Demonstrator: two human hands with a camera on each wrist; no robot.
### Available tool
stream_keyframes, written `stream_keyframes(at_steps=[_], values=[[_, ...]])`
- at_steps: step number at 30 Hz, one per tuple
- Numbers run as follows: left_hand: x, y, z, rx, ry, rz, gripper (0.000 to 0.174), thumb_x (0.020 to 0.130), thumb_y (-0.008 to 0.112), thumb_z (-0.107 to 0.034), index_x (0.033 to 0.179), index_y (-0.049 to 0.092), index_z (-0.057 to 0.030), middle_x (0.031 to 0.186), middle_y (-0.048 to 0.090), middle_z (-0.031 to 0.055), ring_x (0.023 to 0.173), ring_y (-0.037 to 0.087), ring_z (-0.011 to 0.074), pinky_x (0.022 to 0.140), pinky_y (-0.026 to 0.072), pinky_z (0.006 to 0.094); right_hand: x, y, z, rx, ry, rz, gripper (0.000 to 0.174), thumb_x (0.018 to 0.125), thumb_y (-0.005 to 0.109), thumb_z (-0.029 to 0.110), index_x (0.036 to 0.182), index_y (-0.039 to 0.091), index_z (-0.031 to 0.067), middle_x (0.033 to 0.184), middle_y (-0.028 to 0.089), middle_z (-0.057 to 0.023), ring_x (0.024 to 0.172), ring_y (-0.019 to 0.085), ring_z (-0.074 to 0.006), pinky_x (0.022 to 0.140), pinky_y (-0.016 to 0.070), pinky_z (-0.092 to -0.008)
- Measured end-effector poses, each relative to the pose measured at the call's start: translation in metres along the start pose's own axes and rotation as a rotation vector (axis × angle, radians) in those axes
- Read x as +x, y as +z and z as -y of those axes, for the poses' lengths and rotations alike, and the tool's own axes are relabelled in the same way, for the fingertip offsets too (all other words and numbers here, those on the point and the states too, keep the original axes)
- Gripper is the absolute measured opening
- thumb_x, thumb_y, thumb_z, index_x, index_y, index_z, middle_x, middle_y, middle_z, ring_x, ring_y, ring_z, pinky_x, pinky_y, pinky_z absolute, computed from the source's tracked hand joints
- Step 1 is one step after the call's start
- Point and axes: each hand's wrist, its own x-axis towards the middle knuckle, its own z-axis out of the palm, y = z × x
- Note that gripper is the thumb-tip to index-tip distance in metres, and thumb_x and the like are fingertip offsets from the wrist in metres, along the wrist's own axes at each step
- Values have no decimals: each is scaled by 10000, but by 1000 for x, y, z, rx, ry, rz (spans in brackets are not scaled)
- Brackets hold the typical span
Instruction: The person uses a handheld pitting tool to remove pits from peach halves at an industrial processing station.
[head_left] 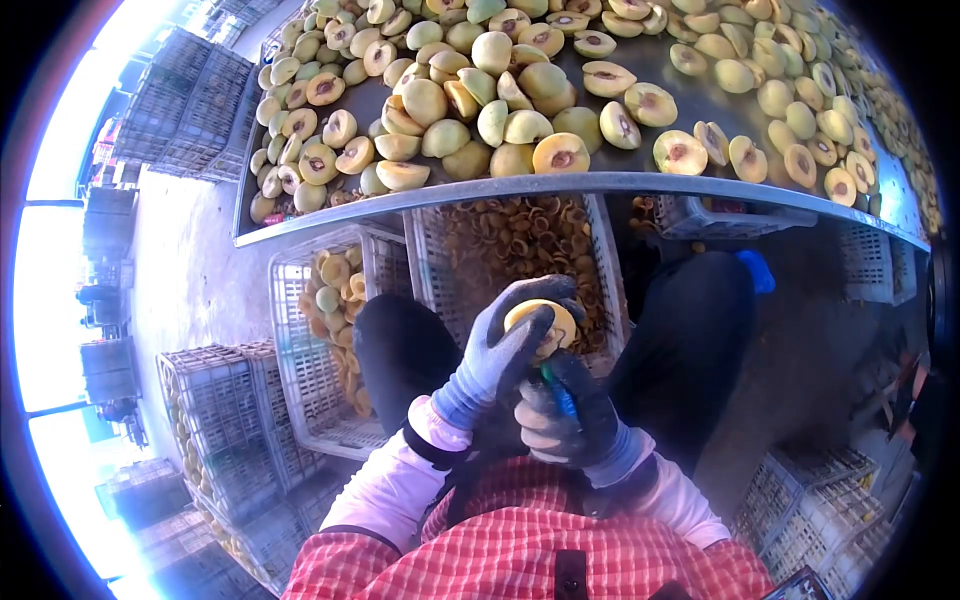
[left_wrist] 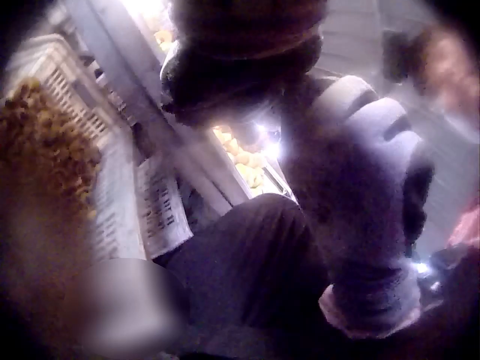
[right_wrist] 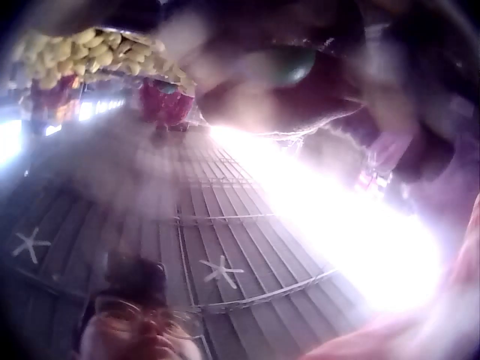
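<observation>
left hand: gloved left hand (head_left: 500,335), fingers and thumb curled round the fruit piece, gripping it
fruit piece: yellow fruit piece (head_left: 541,322), between left thumb and fingers, just above right fingers
right hand: gloved right hand (head_left: 568,418), fingers curled round the tool
tool: green-blue handle (head_left: 562,393), inside right fingers; working end too hidden to tell
table: metal table (head_left: 600,182), beyond both hands' fingers, bore many fruit halves (head_left: 560,153)
scrap crate: white crate (head_left: 424,262), below and beyond left fingers, held brown scraps (head_left: 520,240)
fruit crate: second crate (head_left: 290,345), left of left fingers, held pale fruit pieces (head_left: 335,270)
wrist views: dark, blurred; grip details unclear there
</observation>
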Motion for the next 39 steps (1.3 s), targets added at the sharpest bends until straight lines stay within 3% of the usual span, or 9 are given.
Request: stream_keyframes(at_steps=[12,16,19,22,25,28,30,36,39], values=[[-11,-10,38,-961,-406,-227,350,934,532,-321,1069,573,0,933,602,90,843,583,157,750,499,275,5,-21,-1,-75,-56,75,473,957,412,542,861,478,84,572,406,-4,426,401,-98,354,350,-232],[-32,-37,27,-297,48,-504,311,909,574,-115,1184,487,3,1022,618,113,876,619,195,777,511,269,-6,-18,12,-132,-161,15,473,956,425,535,875,494,74,559,409,-10,411,391,-103,359,340,-230],[-48,-56,35,1002,647,-502,486,855,656,-75,1278,441,25,1047,630,145,898,634,251,797,515,332,7,-25,1,-487,-286,-432,449,958,453,507,887,528,70,574,464,-11,414,426,-100,372,350,-221],[-63,-49,22,239,358,-532,458,854,601,-75,1273,440,13,1048,627,160,901,627,263,804,504,354,15,1,-7,-872,-440,-566,414,963,479,467,894,553,66,590,507,-14,429,465,-98,389,362,-213],[-75,-55,-8,660,324,-657,329,983,363,-188,1094,603,8,1030,628,140,910,612,224,828,486,346,14,10,-8,-989,-420,-518,397,959,503,441,893,550,53,588,520,-20,428,484,-99,396,375,-219],[-94,-142,-3,757,301,-946,340,977,457,-258,1060,618,30,1017,631,161,950,606,250,844,473,349,11,0,-2,-853,-440,-551,392,952,520,437,907,550,48,581,529,-27,409,479,-107,385,367,-218],[-105,-195,-10,1466,-230,-1001,425,884,618,-327,1182,576,-26,1150,567,197,990,597,349,851,486,412,8,-1,2,-830,-411,-614,388,952,521,436,919,550,51,578,528,-28,413,482,-109,383,365,-218],[7,-134,-67,1296,205,-844,454,816,675,-431,1087,616,-71,1038,606,165,930,628,333,798,500,406,33,3,5,-859,-323,-641,355,949,540,410,928,557,56,575,520,-21,439,477,-97,413,382,-228],[95,-122,-85,1693,-129,-738,582,761,681,-551,1074,630,-63,1065,628,162,903,652,304,762,517,405,33,-8,10,-911,-394,-639,346,944,550,407,927,564,62,575,529,-21,424,481,-106,407,383,-231]])
